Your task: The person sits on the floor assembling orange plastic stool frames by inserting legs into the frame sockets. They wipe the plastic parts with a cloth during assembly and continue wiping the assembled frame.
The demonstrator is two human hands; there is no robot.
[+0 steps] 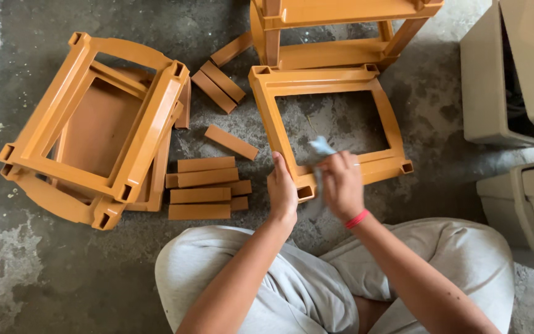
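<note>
Orange plastic frame [332, 86] lies flat on the concrete floor [26, 260] just in front of my knees, one open rectangle with a socket at each corner. My left hand [281, 190] grips its near left corner, fingers closed on the rim. My right hand [341, 184] is clamped on one pale cloth [321, 147], pressed to the frame's near rail. Beyond it stands one assembled orange rack [341, 25]. To my left sit a stack of frames [94, 136], about ten loose orange slats [208, 185], and, at right, two beige bins [514, 74].
</note>
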